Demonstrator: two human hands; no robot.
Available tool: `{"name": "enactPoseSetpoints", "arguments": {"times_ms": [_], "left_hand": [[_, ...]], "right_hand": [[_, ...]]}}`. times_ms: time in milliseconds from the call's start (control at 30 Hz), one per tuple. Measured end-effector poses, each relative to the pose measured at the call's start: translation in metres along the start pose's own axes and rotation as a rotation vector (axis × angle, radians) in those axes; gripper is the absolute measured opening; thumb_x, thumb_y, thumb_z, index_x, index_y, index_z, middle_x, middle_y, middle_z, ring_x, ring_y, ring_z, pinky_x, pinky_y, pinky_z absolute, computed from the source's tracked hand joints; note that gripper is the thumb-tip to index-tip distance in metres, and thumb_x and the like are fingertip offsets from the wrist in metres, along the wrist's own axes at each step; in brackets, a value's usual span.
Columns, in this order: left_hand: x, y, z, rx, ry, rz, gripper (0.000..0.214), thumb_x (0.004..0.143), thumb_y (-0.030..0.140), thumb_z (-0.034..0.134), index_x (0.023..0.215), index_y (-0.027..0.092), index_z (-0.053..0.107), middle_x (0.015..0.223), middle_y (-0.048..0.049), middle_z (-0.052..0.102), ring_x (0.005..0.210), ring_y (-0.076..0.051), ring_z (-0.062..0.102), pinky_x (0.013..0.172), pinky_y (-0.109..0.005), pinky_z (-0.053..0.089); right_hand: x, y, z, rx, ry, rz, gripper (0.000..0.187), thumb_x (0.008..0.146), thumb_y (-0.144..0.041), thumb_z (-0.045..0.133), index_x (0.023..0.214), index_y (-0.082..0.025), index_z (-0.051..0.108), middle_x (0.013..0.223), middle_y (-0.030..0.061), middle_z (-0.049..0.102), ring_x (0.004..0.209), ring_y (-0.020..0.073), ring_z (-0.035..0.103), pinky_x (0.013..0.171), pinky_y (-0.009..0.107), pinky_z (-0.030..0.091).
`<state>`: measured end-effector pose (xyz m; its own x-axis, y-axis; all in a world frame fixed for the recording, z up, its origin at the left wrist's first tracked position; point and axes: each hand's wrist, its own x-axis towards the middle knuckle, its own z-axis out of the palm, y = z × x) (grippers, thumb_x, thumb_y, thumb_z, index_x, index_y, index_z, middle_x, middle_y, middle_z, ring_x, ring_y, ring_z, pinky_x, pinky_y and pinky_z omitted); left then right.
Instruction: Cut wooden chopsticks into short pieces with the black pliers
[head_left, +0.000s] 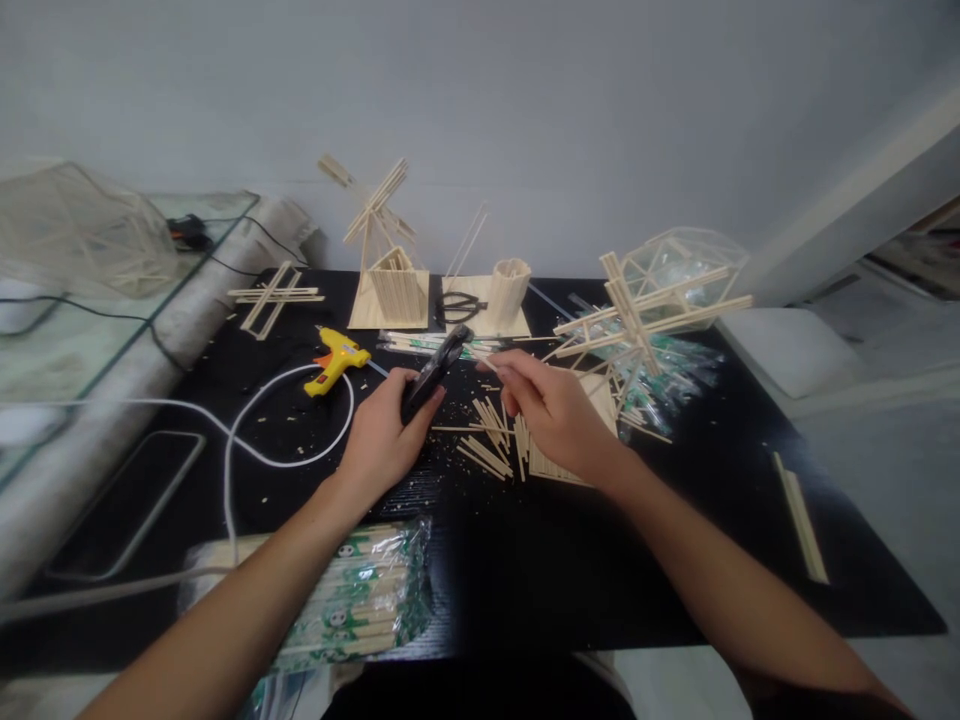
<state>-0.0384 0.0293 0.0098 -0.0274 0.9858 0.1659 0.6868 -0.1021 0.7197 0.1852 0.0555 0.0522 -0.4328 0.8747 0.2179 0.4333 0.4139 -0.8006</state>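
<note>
My left hand (386, 425) is closed around a black hand tool (436, 372), its far end pointing up and right; its exact kind is blurred. Pinched in my right hand (551, 405) is a thin wooden stick (482, 356), whose tip reaches toward the tool's head. Whether the two touch, I cannot tell. Below them lie short cut sticks (487, 455) among small wood chips. Under my right forearm a flat panel of sticks (559, 466) is partly hidden.
A yellow glue gun (334, 362) with a looping white cable (289, 462) lies left. Behind stand stick models, including a windmill (394, 285) and a round cup shape (510, 292), near black scissors (461, 305). A stick cross (634, 315) sits right; packaged chopsticks (367, 595) lie in front.
</note>
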Motion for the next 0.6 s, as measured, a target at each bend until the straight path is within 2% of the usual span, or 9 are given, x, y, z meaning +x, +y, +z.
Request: {"name": "enactPoseSetpoints", "arguments": {"times_ms": [367, 467, 600], "left_hand": [[-0.003, 0.004, 0.0, 0.054, -0.034, -0.016, 0.026, 0.094, 0.048, 0.055, 0.088, 0.022, 0.053, 0.07, 0.0015, 0.059, 0.062, -0.016, 0.056, 0.061, -0.027, 0.039], [-0.005, 0.004, 0.001, 0.073, -0.05, 0.005, 0.024, 0.094, 0.045, 0.055, 0.089, 0.022, 0.052, 0.07, 0.0015, 0.059, 0.058, -0.015, 0.054, 0.059, -0.026, 0.037], [-0.007, 0.005, 0.005, 0.111, -0.064, 0.037, 0.025, 0.094, 0.046, 0.055, 0.088, 0.023, 0.05, 0.071, 0.0008, 0.059, 0.057, -0.015, 0.054, 0.058, -0.026, 0.035]], "right_hand": [[0.003, 0.007, 0.004, 0.073, -0.035, 0.034, 0.027, 0.105, -0.032, 0.043, 0.112, -0.019, 0.066, 0.068, -0.0023, 0.059, 0.057, 0.0113, 0.05, 0.061, 0.029, 0.04], [0.003, 0.007, 0.009, 0.168, 0.002, 0.064, 0.02, 0.101, -0.036, 0.054, 0.108, -0.019, 0.064, 0.071, -0.0017, 0.061, 0.061, 0.0122, 0.053, 0.06, 0.028, 0.041], [0.004, 0.004, 0.016, 0.364, 0.102, 0.066, 0.014, 0.093, -0.031, 0.066, 0.099, -0.019, 0.063, 0.083, 0.0011, 0.067, 0.074, 0.0145, 0.061, 0.067, 0.029, 0.048]]}}
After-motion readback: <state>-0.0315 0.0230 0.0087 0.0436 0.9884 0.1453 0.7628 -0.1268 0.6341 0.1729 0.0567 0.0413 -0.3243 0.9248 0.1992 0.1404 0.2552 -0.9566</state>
